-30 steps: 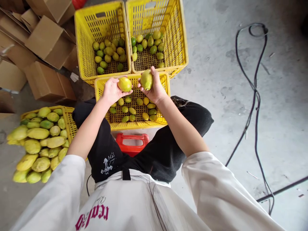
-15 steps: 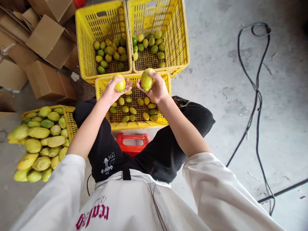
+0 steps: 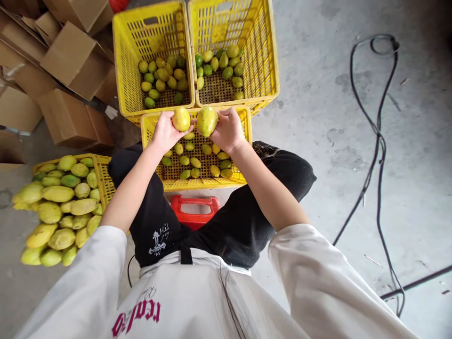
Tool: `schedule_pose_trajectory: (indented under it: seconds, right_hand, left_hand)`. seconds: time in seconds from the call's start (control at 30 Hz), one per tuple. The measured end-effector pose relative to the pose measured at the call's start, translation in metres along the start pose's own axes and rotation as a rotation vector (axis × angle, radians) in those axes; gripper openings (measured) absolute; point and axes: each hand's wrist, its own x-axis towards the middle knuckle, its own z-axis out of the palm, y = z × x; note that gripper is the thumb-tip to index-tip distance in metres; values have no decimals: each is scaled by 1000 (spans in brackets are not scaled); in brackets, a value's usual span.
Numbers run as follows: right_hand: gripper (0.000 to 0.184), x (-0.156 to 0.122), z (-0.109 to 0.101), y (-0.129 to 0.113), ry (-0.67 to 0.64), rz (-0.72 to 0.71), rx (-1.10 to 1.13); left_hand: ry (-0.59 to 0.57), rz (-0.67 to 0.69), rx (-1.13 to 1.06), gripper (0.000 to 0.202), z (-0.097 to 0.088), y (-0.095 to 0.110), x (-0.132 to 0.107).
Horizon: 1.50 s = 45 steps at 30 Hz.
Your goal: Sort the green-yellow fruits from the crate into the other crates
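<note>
My left hand [image 3: 167, 132] is closed on a yellow lemon [image 3: 181, 119], its fingers under and beside the fruit. A larger yellow-green lemon [image 3: 207, 121] rests in my right hand [image 3: 229, 129], gripped from the right side. Both lemons are held close together with a small gap between them, over the back part of the near yellow crate [image 3: 249, 141]. Inside that crate several yellow and green lemons [image 3: 195, 162] lie scattered on the mesh floor. My hands and forearms hide parts of the crate.
Two taller yellow crates, a left one [image 3: 123, 84] and a right one [image 3: 270, 70], hold more lemons behind. At the left stands a heaped crate [image 3: 106, 176] of fruit. Cardboard boxes [image 3: 67, 117] pile up behind it. A red plastic handle [image 3: 196, 218] shows between my knees; a black cable [image 3: 379, 165] lies right.
Both lemons have turned in my hands and come closer together. The left lemon has shifted right and the right one has moved left and slightly down.
</note>
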Motion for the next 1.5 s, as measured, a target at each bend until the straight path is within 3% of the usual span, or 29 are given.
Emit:
schedule_pose_trajectory:
  seconds: [0.13,0.2,0.37,0.6,0.77,0.93,1.1,1.33,1.5]
  right_hand:
    - [30,3,-4,1,51,-31,-43]
    - [27,4,-5,2,81,-81,-65]
    - [34,5,-5,4,121,-143,-56]
    - [47,7,-1,14,116,-125,-54]
    - [41,1,2,6,92,-113,-34]
    - [36,-1,1,-2,52,-31,-15]
    - [23,2,-2,4,116,-78,0]
    - [32,13,-17,9,80,-99,-12]
    - [50,16,-19,12,68,-124,-73]
  left_hand:
    - [21,105,69,7,2,-1,-4]
    - [50,137,92,13,0,-1,-4]
    - [69,70,100,11,-5,-1,1]
    - [32,31,192,28,-3,-7,0]
    - [30,-5,194,38,-3,-6,-1]
    - [18,-7,135,34,-3,-2,0]
    - [-28,-18,107,26,3,-1,-6]
    - [-29,-1,114,37,1,-3,-8]
    - [-12,4,30,26,-2,0,-8]
